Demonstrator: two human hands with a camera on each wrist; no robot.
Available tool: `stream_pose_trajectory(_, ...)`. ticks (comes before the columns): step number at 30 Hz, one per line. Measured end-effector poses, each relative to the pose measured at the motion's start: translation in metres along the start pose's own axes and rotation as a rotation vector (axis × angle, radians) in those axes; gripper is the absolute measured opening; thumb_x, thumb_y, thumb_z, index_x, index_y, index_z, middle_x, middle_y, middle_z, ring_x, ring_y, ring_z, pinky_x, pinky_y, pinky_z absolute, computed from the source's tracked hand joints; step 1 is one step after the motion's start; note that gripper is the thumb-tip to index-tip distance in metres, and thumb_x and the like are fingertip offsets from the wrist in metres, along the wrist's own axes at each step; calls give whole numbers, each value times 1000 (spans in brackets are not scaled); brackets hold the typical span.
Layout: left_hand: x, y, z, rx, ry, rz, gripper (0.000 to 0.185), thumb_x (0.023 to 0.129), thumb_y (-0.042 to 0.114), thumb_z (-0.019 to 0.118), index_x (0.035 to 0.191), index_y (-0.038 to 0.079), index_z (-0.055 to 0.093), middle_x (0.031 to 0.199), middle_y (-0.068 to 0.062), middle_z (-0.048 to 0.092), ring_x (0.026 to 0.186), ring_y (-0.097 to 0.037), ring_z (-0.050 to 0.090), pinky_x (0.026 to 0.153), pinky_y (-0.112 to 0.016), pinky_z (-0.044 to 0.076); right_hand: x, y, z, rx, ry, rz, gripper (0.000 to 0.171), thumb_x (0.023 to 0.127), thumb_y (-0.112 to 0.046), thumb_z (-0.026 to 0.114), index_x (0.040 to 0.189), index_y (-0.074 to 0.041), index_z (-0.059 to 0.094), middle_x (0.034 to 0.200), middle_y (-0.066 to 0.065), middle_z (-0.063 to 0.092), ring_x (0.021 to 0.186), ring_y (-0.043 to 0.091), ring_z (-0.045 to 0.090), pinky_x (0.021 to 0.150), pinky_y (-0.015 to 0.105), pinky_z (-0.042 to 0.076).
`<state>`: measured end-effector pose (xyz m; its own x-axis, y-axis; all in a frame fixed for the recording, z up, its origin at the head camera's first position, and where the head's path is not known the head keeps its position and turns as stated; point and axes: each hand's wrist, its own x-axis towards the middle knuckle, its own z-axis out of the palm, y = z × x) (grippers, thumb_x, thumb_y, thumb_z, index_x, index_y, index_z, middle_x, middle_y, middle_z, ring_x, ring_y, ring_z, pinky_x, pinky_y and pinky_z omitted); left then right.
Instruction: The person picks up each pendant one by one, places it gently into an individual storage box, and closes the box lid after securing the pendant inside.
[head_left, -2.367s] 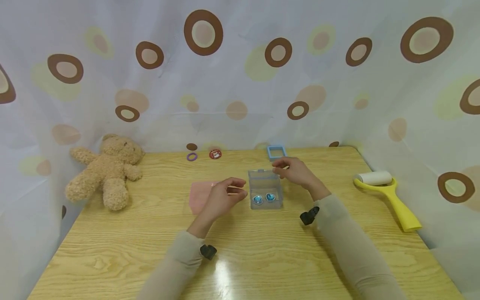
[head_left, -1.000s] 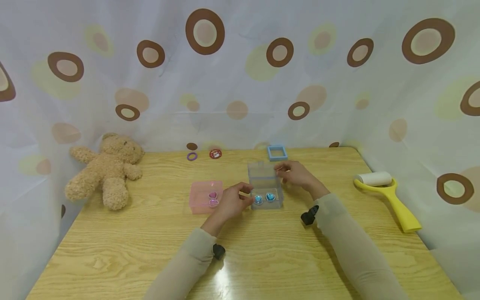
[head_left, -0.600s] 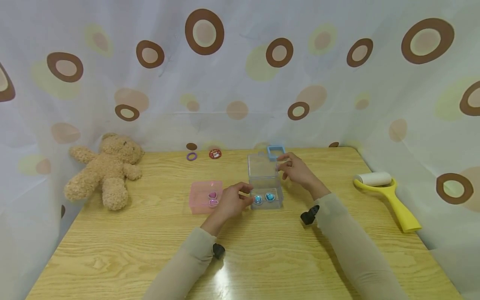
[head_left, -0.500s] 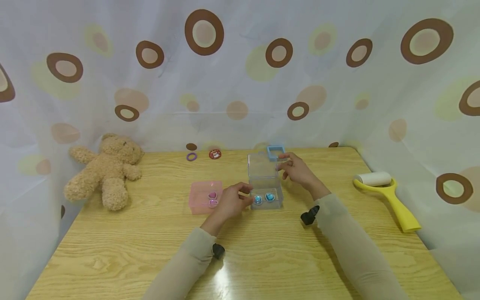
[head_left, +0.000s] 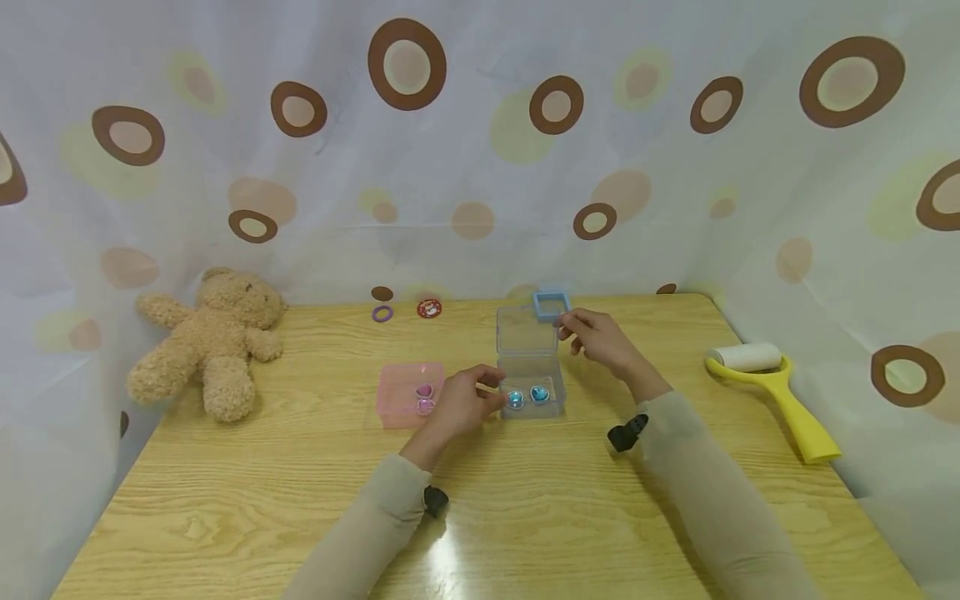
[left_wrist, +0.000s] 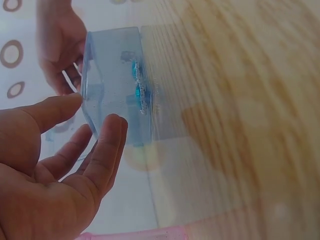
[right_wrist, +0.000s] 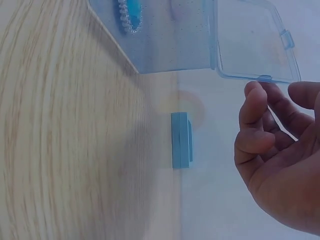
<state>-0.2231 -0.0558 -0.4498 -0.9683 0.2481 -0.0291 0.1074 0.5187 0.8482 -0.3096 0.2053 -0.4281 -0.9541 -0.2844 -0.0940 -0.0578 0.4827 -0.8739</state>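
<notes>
- So, the clear blue plastic box [head_left: 531,392] sits about dead centre of the head view on the wooden table [head_left: 525,517], with its hinged lid [head_left: 527,331] swung up and back.
- The left hand [head_left: 461,404] is right at the box's left wall. In the left wrist view the thumb and fingers [left_wrist: 107,150] are fairly straight and lie along that wall, looks like it's just steadying the box so it doesn't slide. I wouldn't call it a proper grip.
- The right hand [head_left: 600,342] is at the lid's right edge, upper middle of the frame. In the right wrist view its fingertips [right_wrist: 255,107] are curled just under the lid rim near the little clasp; whether they actually pinch it or only prop it, I can't tell.
- Inside the box are two sparkly blue gem pieces [head_left: 527,395], side by side on the bottom.
- Just left of the left hand there's a pink box [head_left: 401,392] with pink gem pieces [head_left: 425,397] in it.
- A small blue square frame [head_left: 551,303] lies behind the lid.
- Off to the sides: teddy bear [head_left: 206,346] at left, yellow lint roller [head_left: 780,392] at right, a purple ring [head_left: 382,313] and a red disc [head_left: 429,308] by the back curtain.
</notes>
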Motion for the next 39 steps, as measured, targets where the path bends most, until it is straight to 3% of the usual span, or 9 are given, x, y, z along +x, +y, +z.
stream_pose_trajectory(7, 2, -3, 1, 8, 0, 13, 36, 91, 16, 73, 125, 5, 66, 122, -14, 69, 104, -30, 71, 80, -34, 60, -7, -4, -2, 29, -17, -29, 44, 109, -38, 36, 126, -6, 60, 104, 14, 63, 74, 21, 57, 55, 26, 37)
stream_pose_trajectory(14, 2, -2, 0, 12, 0, 13, 36, 91, 17, 73, 126, 6, 67, 122, -14, 69, 104, -30, 71, 80, -34, 60, -16, -7, -5, 13, -39, -94, 52, 108, -42, 38, 124, 2, 62, 98, 12, 68, 72, 25, 57, 54, 27, 36)
stream_pose_trajectory(20, 3, -1, -1, 1, -9, 0, 37, 91, 17, 73, 127, 6, 66, 123, -15, 69, 105, -30, 70, 81, -35, 60, -18, -4, -7, -51, -68, -110, 48, 106, -44, 44, 117, -3, 66, 98, 12, 71, 74, 25, 60, 66, 36, 49)
stream_pose_trajectory(25, 2, 0, 0, 5, -3, -4, 36, 91, 17, 73, 125, 6, 66, 122, -14, 69, 103, -29, 71, 79, -34, 60, -24, -1, -7, -94, -110, -114, 40, 105, -41, 48, 116, -8, 68, 102, 13, 71, 78, 28, 59, 78, 47, 51)
stream_pose_trajectory(32, 4, -3, 1, 11, 5, -3, 35, 90, 18, 74, 122, 6, 66, 119, -12, 70, 101, -27, 72, 77, -31, 60, -31, 0, -5, -153, -150, -103, 29, 101, -36, 59, 115, -12, 69, 103, 21, 69, 81, 46, 57, 74, 46, 49)
stream_pose_trajectory(39, 5, -4, 1, -22, 7, -20, 35, 89, 16, 75, 121, 5, 64, 117, -13, 70, 101, -28, 72, 75, -31, 60, -35, 4, -3, -188, -197, -124, 26, 100, -28, 62, 119, -10, 67, 104, 12, 69, 84, 35, 63, 76, 49, 54)
